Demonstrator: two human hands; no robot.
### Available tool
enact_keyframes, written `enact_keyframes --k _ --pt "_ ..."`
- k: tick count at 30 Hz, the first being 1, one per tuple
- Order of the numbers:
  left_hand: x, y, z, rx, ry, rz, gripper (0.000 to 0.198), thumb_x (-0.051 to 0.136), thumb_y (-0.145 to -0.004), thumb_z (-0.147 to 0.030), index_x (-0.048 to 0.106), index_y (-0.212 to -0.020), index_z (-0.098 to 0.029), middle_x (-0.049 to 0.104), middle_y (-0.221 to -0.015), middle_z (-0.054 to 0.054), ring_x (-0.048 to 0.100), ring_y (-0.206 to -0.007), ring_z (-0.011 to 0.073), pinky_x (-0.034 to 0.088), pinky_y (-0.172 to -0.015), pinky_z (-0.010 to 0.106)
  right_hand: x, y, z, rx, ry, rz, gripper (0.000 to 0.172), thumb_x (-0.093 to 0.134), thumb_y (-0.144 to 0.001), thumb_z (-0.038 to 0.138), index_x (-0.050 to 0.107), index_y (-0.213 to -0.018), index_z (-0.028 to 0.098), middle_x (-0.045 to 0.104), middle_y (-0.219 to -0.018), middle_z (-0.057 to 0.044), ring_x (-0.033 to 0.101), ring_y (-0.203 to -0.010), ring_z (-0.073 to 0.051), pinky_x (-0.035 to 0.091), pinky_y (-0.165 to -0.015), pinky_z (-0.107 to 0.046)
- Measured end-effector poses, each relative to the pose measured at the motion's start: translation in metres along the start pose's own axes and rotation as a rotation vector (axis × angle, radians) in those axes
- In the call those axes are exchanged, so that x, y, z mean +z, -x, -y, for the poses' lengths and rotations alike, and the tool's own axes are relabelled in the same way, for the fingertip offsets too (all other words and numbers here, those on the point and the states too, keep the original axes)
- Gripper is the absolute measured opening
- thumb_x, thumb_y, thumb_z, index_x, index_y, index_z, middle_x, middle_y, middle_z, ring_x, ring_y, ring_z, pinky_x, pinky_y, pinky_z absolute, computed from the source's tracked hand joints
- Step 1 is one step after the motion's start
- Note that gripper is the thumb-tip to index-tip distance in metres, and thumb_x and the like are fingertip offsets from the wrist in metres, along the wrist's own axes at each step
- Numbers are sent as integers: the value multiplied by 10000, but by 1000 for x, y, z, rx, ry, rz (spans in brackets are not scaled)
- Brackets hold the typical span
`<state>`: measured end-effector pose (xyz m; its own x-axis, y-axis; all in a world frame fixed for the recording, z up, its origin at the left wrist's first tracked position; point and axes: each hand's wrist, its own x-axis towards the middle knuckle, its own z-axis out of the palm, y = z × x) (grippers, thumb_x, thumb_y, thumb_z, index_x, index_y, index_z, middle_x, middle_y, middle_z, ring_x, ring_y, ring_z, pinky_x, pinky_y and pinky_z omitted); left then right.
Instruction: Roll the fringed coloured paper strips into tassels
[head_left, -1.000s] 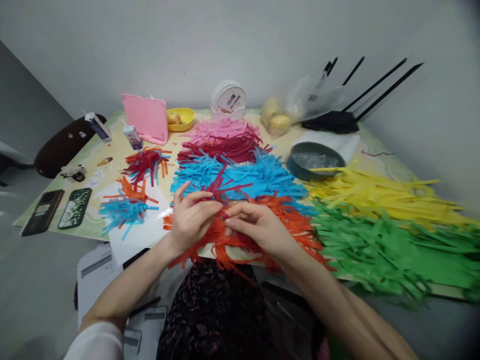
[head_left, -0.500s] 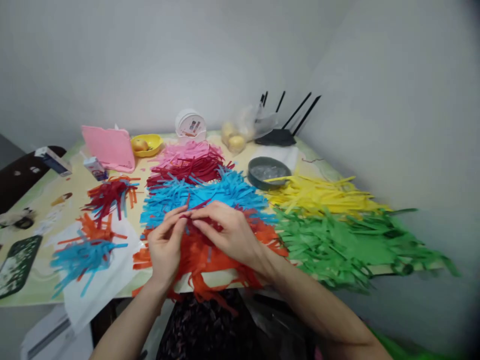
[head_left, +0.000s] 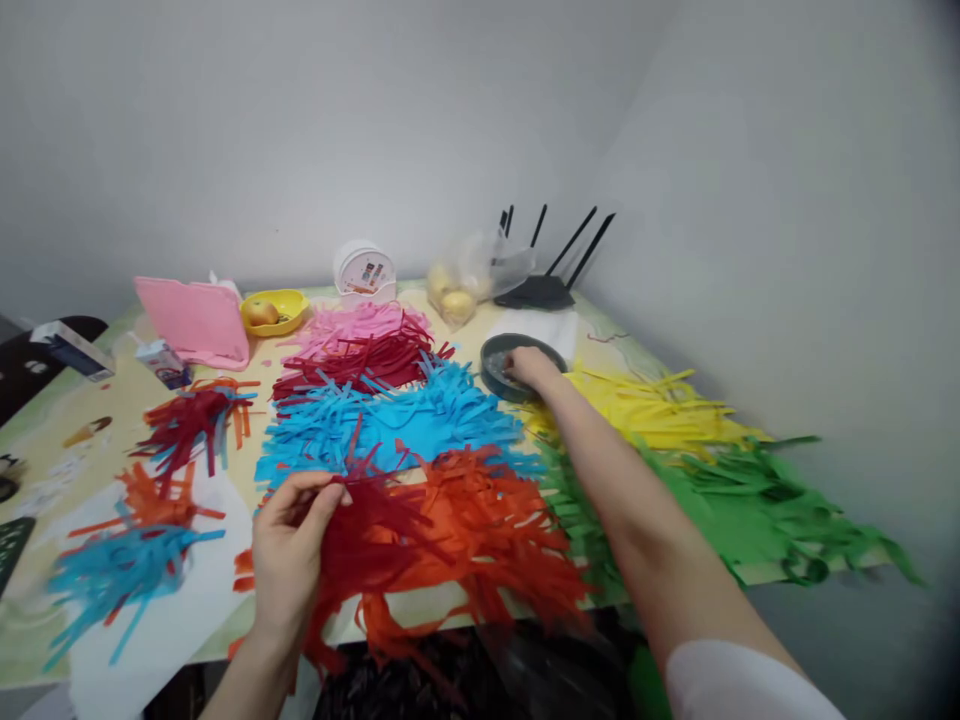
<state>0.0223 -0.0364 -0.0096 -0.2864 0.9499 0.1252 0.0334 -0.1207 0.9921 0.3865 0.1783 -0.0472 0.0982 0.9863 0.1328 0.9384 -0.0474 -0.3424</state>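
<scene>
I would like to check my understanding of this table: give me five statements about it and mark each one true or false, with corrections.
1. The right hand reaches into the dark round bowl. True.
2. The left hand holds yellow strips. False: it holds dark red strips.
3. A fruit lies in the yellow bowl. True.
4. The green pile lies left of the large blue pile. False: it lies to the right.
5. The large orange pile is nearer the person than the pink pile. True.
</scene>
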Motion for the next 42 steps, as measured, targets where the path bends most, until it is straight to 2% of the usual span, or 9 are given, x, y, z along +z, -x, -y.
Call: enact_keyframes --k 3,6,9,12,15,17,27,35,42 --pt "5 -2 2 -7 12 11 184 777 -777 -364 722 -825 -195 709 -694 -13 656 -686 118 516 -695 190 -5 1 -1 66 -19 28 253 615 -953 328 648 -1147 169 662 -1176 -95 659 -1010 -201 560 -872 -387" --pt "10 -2 2 -23 7 55 182 738 -822 -363 736 -883 -192 744 -764 12 682 -752 133 525 -741 207 -19 18 17 75 -56 -52 113 599 -936 209 674 -989 143 736 -1021 -131 700 -976 -234 536 -891 -378" --pt "15 1 -1 3 21 96 157 716 -843 -337 737 -910 -196 754 -774 14 696 -761 134 530 -756 215 -29 70 64 -119 -374 -165 83 618 -905 230 654 -962 180 774 -903 -85 738 -870 -217 557 -830 -327" --pt "17 8 -4 52 19 106 122 713 -845 -308 734 -898 -200 749 -757 6 699 -744 129 531 -745 213 -33 142 122 -358 -845 17 144 694 -855 345 669 -895 209 781 -830 -42 754 -763 -200 594 -717 -293" --pt "15 17 -7 81 -31 93 110 717 -844 -303 742 -880 -202 749 -803 13 695 -766 134 526 -760 224 -29 197 164 -387 -1044 159 126 696 -851 324 697 -895 206 786 -858 -42 765 -780 -191 614 -685 -268" --pt "10 23 -8 104 -68 84 105 715 -846 -299 749 -874 -204 744 -830 18 689 -789 141 521 -781 236 -23 215 178 -381 -1125 183 114 704 -843 298 713 -905 203 786 -872 -39 765 -793 -180 623 -720 -263" --pt "-15 41 -14 230 -208 71 70 693 -840 -235 742 -842 -185 714 -813 31 661 -776 153 511 -752 255 -13 241 199 -352 -1295 287 151 692 -872 341 689 -895 192 750 -734 -19 731 -674 -147 596 -643 -234" --pt "-30 45 -15 318 -325 130 73 663 -861 -220 728 -843 -191 709 -820 33 642 -781 161 492 -743 269 -10 251 207 -433 -1036 203 242 536 -973 368 628 -827 199 697 -661 -7 654 -590 -128 512 -605 -229" --pt "-33 44 -16 375 -453 189 95 639 -879 -241 718 -832 -214 709 -799 39 621 -805 193 465 -768 310 -4 256 209 -397 -948 185 268 486 -992 395 584 -817 217 653 -653 8 605 -583 -127 466 -589 -234"
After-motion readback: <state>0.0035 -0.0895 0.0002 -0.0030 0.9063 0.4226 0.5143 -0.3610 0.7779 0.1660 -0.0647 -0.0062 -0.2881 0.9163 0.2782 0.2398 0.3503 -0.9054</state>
